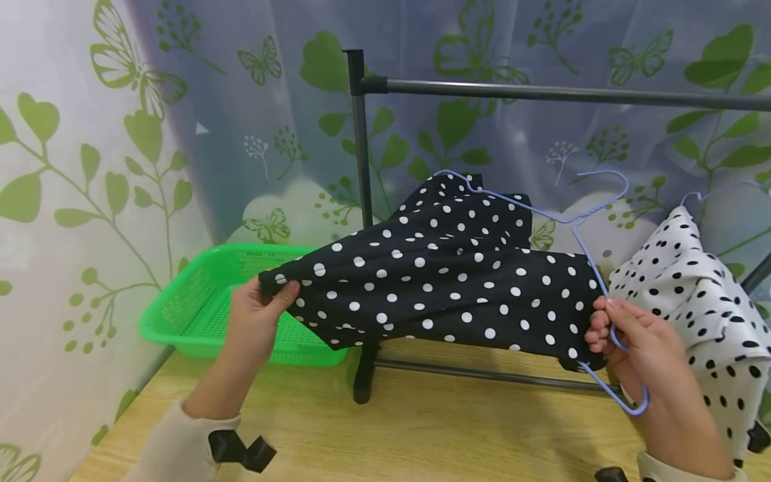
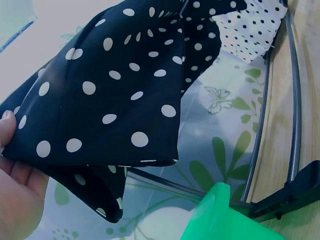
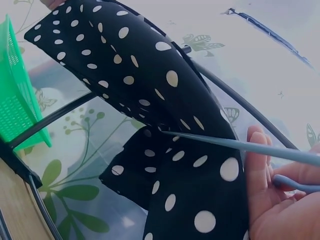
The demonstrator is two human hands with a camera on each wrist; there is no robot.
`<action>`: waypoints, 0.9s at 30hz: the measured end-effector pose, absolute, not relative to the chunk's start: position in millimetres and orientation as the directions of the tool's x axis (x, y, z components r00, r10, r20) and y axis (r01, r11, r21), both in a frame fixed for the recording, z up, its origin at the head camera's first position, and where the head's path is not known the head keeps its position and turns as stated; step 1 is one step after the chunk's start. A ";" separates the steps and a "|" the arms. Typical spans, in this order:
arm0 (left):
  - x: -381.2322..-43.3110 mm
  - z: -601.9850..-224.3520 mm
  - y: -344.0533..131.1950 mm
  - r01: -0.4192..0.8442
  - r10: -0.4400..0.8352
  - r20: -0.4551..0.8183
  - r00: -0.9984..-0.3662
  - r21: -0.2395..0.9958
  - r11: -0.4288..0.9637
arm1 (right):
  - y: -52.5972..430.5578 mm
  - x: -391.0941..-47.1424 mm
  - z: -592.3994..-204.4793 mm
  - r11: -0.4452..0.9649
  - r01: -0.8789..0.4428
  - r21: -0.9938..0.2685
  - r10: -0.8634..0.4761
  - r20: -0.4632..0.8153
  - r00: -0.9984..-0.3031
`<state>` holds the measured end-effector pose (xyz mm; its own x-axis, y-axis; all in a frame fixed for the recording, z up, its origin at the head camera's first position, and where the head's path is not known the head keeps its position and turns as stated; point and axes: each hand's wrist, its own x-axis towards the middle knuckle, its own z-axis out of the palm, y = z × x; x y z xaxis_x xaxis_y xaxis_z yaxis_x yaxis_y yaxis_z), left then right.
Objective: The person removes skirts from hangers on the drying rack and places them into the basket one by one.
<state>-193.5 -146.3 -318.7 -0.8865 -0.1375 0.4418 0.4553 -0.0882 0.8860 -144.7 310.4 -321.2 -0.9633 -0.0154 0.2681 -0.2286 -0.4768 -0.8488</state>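
A black garment with white polka dots (image 1: 434, 288) is stretched sideways between my two hands in the head view. My left hand (image 1: 255, 318) pinches one end of it between thumb and fingers, beside the green basket. At the other end my right hand (image 1: 647, 341) grips a light blue clothes hanger (image 1: 536, 211), its fingertips right at the garment's edge. One arm of this hanger runs behind the cloth, and its hook points up. In the right wrist view the hanger wire (image 3: 250, 145) crosses in front of the dotted fabric (image 3: 205, 220).
A green plastic basket (image 1: 159, 318) stands at the left on the wooden table (image 1: 482, 422). Behind the garment rises a dark metal rack (image 1: 542, 92) with a top rail. A white garment with black dots (image 1: 717, 314) hangs on another hanger at the right. A leaf-patterned curtain (image 1: 265, 134) covers the back.
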 end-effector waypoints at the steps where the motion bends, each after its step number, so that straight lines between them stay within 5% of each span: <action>1: -191.6 -318.4 -145.6 0.471 -0.135 0.460 -0.878 0.879 -0.071 | 310.5 -144.9 -321.3 -0.482 -0.227 -0.846 -0.011 0.265 -0.964; 12: -173.1 -316.8 -136.9 0.654 -0.057 0.652 -0.756 0.748 -0.109 | 305.0 -147.8 -320.3 -0.539 -0.244 -0.806 0.017 0.279 -0.960; 21: -168.5 -317.2 -134.3 0.515 0.148 0.508 -0.849 0.857 0.007 | 299.1 -151.3 -321.8 -0.469 -0.251 -0.847 0.048 0.260 -0.965; 27: -168.2 -316.5 -131.5 0.494 0.129 0.481 -0.867 0.864 0.100 | 297.7 -152.5 -325.8 -0.320 -0.223 -0.921 -0.001 0.236 -0.972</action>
